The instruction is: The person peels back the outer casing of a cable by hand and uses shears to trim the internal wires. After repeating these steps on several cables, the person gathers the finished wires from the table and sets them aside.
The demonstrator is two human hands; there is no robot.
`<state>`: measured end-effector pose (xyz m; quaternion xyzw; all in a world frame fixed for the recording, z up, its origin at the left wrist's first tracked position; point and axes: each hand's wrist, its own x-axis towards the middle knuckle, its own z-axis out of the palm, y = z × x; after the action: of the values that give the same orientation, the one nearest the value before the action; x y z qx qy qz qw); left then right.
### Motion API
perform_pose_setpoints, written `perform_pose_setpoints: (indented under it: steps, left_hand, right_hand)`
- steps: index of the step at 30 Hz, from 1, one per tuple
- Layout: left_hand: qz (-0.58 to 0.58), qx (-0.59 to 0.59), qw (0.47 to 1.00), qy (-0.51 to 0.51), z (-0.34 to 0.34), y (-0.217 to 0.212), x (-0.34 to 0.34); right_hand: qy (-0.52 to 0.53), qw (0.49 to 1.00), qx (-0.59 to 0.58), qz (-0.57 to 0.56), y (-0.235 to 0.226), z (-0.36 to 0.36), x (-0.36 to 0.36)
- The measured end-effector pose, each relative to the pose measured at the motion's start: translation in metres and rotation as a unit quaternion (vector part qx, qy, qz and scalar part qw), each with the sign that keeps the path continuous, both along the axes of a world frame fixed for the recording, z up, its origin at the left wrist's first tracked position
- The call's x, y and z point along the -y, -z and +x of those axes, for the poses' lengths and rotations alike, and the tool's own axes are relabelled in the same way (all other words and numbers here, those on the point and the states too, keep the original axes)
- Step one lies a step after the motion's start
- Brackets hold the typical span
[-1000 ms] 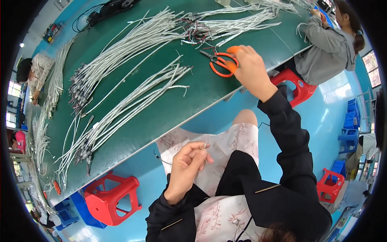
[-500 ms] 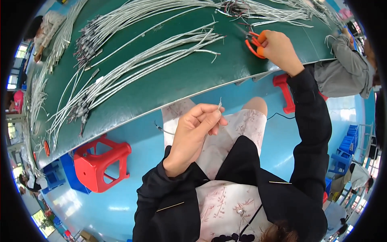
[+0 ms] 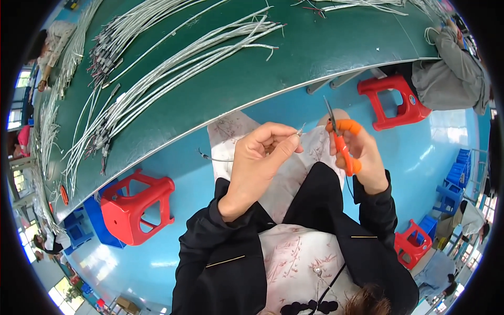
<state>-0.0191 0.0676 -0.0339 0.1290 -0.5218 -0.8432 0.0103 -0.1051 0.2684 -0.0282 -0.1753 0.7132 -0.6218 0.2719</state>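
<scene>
1. We see the left hand (image 3: 260, 160) raised over the lap, thumb & fingers pinched on the end of a thin wire (image 3: 300, 131); its bare tip pokes out toward 1 o'clock.
2. The right hand (image 3: 362, 155) sits at 3 o'clock of the left, nearby but not touching, closed around the orange handles of the scissors (image 3: 341, 142).
3. Scissor blades point to 11 o'clock, tips just beside the wire end; we can't tell if they touch it.
4. A loose stretch of thin wire (image 3: 210, 156) trails off at 9 o'clock of the left hand, across the pale patterned skirt.
5. The green tabletop (image 3: 325, 52) fills the 12 o'clock area, w/ bundles of white cables (image 3: 173, 68) spread across it.
6. Red stool (image 3: 134, 207) stands at 8 o'clock on the blue floor; another red stool (image 3: 394, 100) at 2 o'clock, next to a seated person in grey (image 3: 457, 73).
</scene>
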Motion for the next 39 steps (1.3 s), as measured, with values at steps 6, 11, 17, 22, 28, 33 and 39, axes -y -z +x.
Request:
perform_pose_setpoints:
  steps: [6,11,17,22,28,33,39]
  left_hand:
    - [-0.016,0.003,1.000,-0.008,0.002,0.001,-0.006]
    - [-0.037,0.011,0.999,-0.007,0.008,0.001,-0.004]
    - [-0.027,0.008,1.000,-0.007,0.009,0.003,-0.007]
    - [-0.024,0.000,1.000,-0.005,0.010,0.008,-0.007]
    - [-0.028,-0.004,1.000,0.002,0.009,0.008,-0.008]
    - [-0.040,-0.001,0.999,-0.010,0.010,0.006,-0.010]
    - [-0.053,0.011,0.998,-0.010,0.010,0.005,-0.009]
  right_hand:
    - [-0.020,0.994,-0.038,0.101,-0.009,0.022,0.000]
    - [-0.071,0.970,-0.165,0.166,-0.018,0.027,0.008]
    - [-0.049,0.961,-0.241,0.128,-0.013,0.032,0.017]
    - [-0.050,0.950,-0.285,0.121,-0.010,0.030,0.018]
    - [-0.069,0.947,-0.290,0.118,-0.010,0.027,0.017]
    - [-0.075,0.948,-0.280,0.132,-0.011,0.027,0.017]
    - [-0.077,0.953,-0.259,0.137,-0.015,0.029,0.017]
